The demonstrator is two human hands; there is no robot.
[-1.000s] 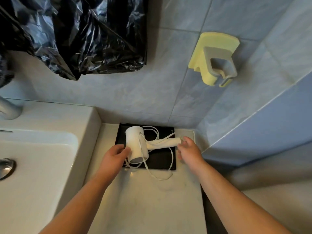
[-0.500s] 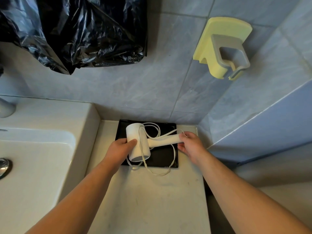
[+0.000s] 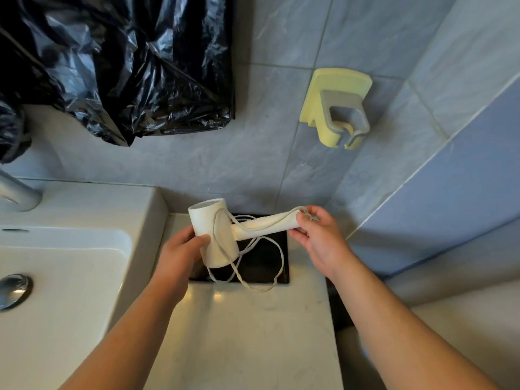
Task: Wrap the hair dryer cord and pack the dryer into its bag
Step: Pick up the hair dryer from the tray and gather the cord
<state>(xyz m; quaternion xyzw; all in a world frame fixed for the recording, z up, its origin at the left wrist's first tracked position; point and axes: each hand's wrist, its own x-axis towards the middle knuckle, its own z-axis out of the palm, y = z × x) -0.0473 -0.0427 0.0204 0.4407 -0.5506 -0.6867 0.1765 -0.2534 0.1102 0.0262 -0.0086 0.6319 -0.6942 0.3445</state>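
Head view, looking down: I hold the white dryer (image 3: 222, 249) in the air just over a black tray (image 3: 264, 267), barrel to the left and handle pointing right. My left hand (image 3: 180, 249) has its grip curled round the barrel, thumb pressed on its near side. My right hand (image 3: 315, 235) has its grip on the far end of the handle, fingers and thumb pinching it together with a strand of the cord (image 3: 260, 289). That strand runs along the handle toward the barrel, one turn lies slack across the barrel, and the rest hangs in loose loops below the dryer, down over the tray and past its front edge onto the pale tabletop (image 3: 253, 333). The tray sits at the back of the tabletop, against the grey tiled wall (image 3: 197, 164). To the left, touching the tabletop's side, is a white sink (image 3: 84, 204) with a metal drain plug (image 3: 12, 289) and part of a tap (image 3: 17, 192) at the frame's edge. On the wall above the sink hangs a crumpled black plastic bag (image 3: 126, 66); above the tray, to the right, is a yellow and grey holder (image 3: 334, 105).
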